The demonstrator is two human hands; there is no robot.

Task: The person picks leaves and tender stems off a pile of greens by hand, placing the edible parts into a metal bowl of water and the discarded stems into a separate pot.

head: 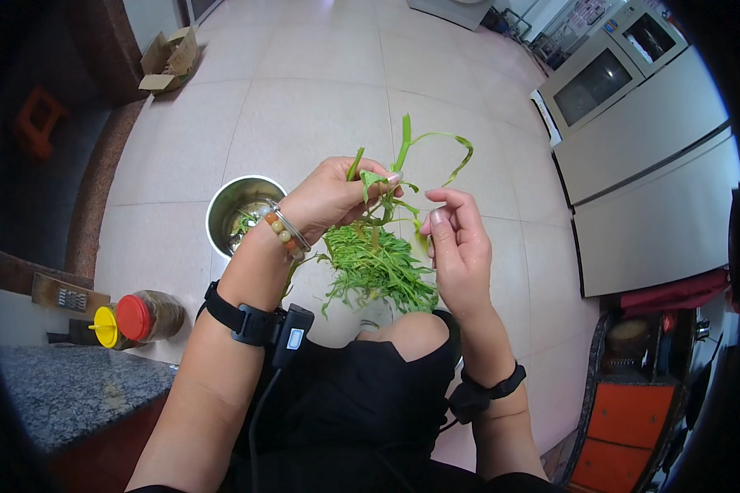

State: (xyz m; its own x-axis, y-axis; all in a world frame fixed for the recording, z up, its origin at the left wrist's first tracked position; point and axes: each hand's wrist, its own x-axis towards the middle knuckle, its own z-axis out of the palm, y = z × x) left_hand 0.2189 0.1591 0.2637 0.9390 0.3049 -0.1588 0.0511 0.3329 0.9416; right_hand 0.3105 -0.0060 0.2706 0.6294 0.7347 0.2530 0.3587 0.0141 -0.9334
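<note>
My left hand (339, 191) grips several leafy green stems (406, 138), which look like water spinach, with cut ends pointing up past my thumb. A thin curled leaf (465, 148) hangs out from one stem to the right. My right hand (462, 240) is just right of the bunch, fingers curled, thumb near the forefinger. A yellowish leaf hangs by its fingertips; I cannot tell whether they pinch it. Under both hands lies a heap of picked greens (376, 265), its support mostly hidden. A steel pot (214, 215) with some green bits inside stands left, partly behind my left wrist.
A red-lidded jar (154, 315) and a yellow-lidded jar (106, 326) stand by a granite ledge (86, 388). An open cardboard box (172, 58) sits by the doorway. To the right are a refrigerator (653, 203) and an orange-fronted cabinet (632, 413). Floor tiles (308, 123) lie ahead.
</note>
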